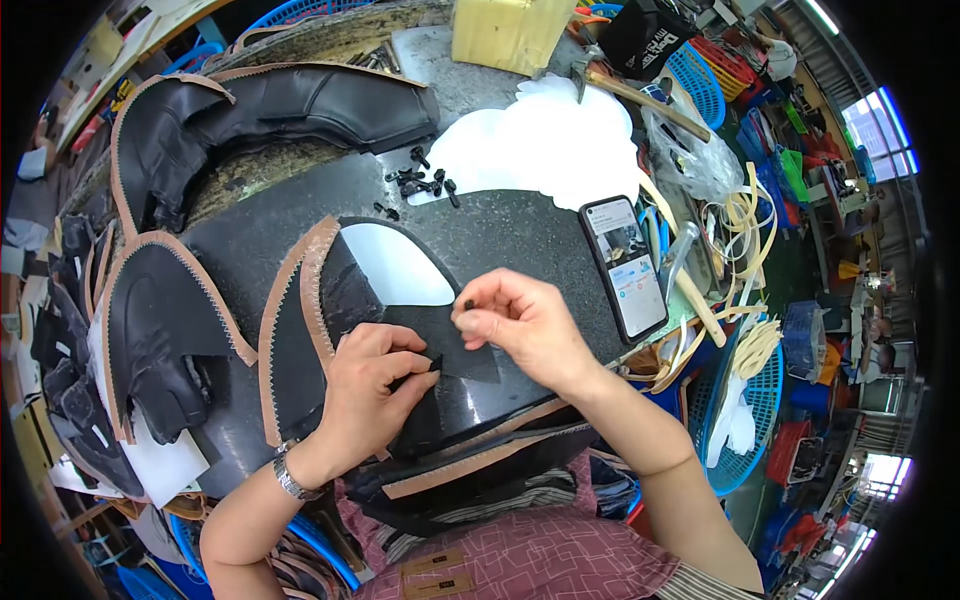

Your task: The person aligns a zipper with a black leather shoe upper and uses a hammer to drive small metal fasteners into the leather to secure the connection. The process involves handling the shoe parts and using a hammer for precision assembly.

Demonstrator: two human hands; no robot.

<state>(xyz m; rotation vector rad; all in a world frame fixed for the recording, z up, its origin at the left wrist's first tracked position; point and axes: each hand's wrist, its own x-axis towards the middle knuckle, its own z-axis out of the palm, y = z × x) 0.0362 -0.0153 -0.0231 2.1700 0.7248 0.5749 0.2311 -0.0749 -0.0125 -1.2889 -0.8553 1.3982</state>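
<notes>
Pinching 1 small black piece (pixel 469 304), the right hand (pixel 525 318) hovers near the left hand (pixel 376 370), which pinches a black bit (pixel 437 362) over the leather piece (pixel 343 287) on the dark slab (pixel 530 235); work looks partway, white panel (pixel 395 262) laid, loose black fasteners (pixel 438 186) apparently unused.

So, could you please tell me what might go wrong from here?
The small black piece in the right hand could slip and be hard to spot on the dark tabletop. The loose black bits might scatter if brushed. The phone, lying close to the hammer, might get scratched if either is nudged.
</notes>
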